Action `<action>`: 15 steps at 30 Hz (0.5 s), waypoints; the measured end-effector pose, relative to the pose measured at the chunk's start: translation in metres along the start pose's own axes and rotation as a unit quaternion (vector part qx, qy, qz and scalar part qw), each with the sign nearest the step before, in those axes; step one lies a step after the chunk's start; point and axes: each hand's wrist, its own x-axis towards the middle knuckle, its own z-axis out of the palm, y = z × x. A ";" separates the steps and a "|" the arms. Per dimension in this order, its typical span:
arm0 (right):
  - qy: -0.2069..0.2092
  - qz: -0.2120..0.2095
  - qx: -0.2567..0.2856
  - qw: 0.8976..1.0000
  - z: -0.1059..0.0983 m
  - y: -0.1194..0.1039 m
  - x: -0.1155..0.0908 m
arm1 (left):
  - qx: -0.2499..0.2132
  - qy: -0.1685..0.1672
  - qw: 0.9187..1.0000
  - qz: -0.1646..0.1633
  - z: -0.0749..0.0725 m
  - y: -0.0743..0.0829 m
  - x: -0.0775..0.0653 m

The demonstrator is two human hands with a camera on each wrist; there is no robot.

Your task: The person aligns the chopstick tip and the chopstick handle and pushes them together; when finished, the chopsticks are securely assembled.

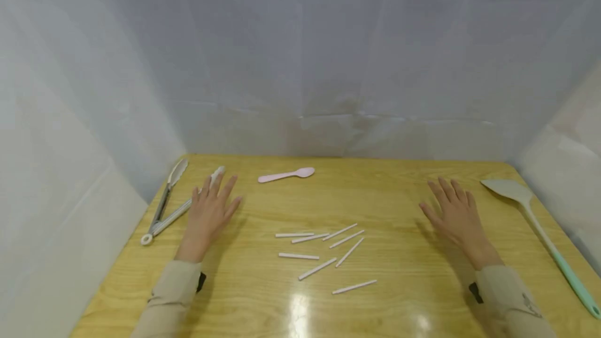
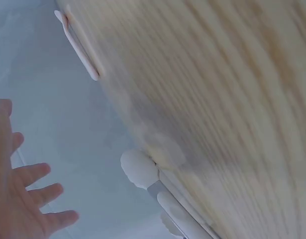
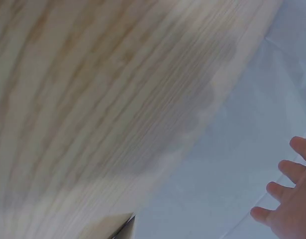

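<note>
My left hand (image 1: 208,218) is held over the left side of the table with its fingers spread, holding nothing. It partly hides one arm of the metal tongs (image 1: 161,205), which lie spread apart; their scalloped tip (image 2: 139,169) shows in the left wrist view. On the right side, my right hand (image 1: 457,218) is likewise spread, with nothing in it. To its right lies a spatula (image 1: 509,190) with a pale blade and mint-green handle end. Between the hands several thin white sticks (image 1: 298,256) are scattered. A small pink spoon (image 1: 281,176) lies behind them.
The wooden table (image 1: 399,270) ends at the back against a hanging whitish sheet (image 1: 328,67). Similar sheets stand along the left and right sides. In the right wrist view, the dark edge of the spatula (image 3: 127,228) shows at the bottom.
</note>
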 end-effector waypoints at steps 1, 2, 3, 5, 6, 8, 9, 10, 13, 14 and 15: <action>0.002 -0.003 0.001 1.000 0.000 0.000 0.001 | 0.001 0.000 1.000 0.001 -0.001 0.001 0.000; 0.003 -0.006 0.004 1.000 0.000 0.000 0.001 | 0.002 0.002 1.000 0.002 -0.001 0.001 0.000; 0.007 -0.012 0.006 1.000 0.000 -0.001 0.002 | 0.002 0.004 1.000 0.003 -0.001 0.001 0.001; 0.016 -0.025 0.013 0.999 0.000 -0.001 0.003 | -0.001 0.009 1.000 0.008 -0.002 0.002 0.001; 0.020 -0.032 0.018 0.999 0.000 -0.001 0.003 | -0.006 0.010 1.000 0.010 -0.002 0.003 0.001; 0.028 -0.046 0.030 0.998 0.001 -0.002 0.005 | -0.018 0.009 1.000 0.011 -0.003 0.004 0.002; 0.028 -0.051 0.040 0.998 0.001 -0.002 0.005 | -0.028 0.004 1.000 0.011 -0.004 0.005 0.002; 0.025 -0.053 0.051 0.997 0.002 -0.002 0.005 | -0.039 -0.004 0.999 0.008 -0.005 0.007 0.003; 0.005 -0.056 0.087 0.995 0.003 -0.004 0.007 | -0.078 -0.046 0.996 -0.008 -0.005 0.010 0.004; 0.001 -0.057 0.098 0.994 0.003 -0.005 0.007 | -0.094 -0.060 0.994 -0.013 -0.005 0.011 0.004; -0.002 -0.058 0.107 0.993 0.004 -0.005 0.008 | -0.115 -0.073 0.991 -0.016 -0.005 0.011 0.004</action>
